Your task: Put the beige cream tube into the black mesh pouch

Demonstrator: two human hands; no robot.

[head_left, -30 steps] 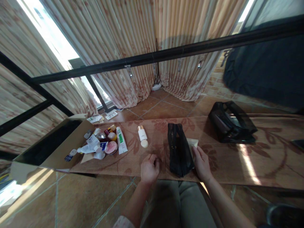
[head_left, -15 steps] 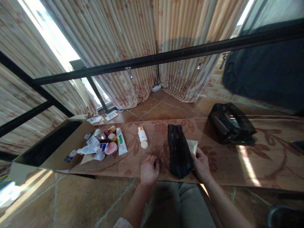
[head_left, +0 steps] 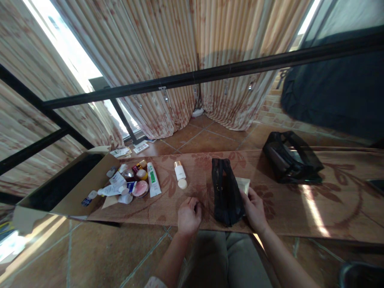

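Observation:
My left hand [head_left: 189, 216] rests on the cloth with its fingers curled in, and nothing shows in them. Just right of it stands a black mesh pouch [head_left: 225, 196], its zipped top gaping. My right hand [head_left: 255, 208] is at the pouch's right side, fingers closed on a pale flat packet [head_left: 243, 184] that is partly hidden behind the pouch. Beyond my left hand lies a white bottle [head_left: 180, 171] with a gold cap, with a small round cream-coloured piece [head_left: 182, 184] at its near end. A white and green tube [head_left: 153, 180] is farther left.
Several jars and tubes, among them a pink round compact [head_left: 140, 188], crowd the left end beside an open cardboard box [head_left: 81, 180]. A second black bag [head_left: 288, 160] sits to the right on the patterned table cloth [head_left: 345, 200]. A dark metal rail [head_left: 210, 74] crosses behind.

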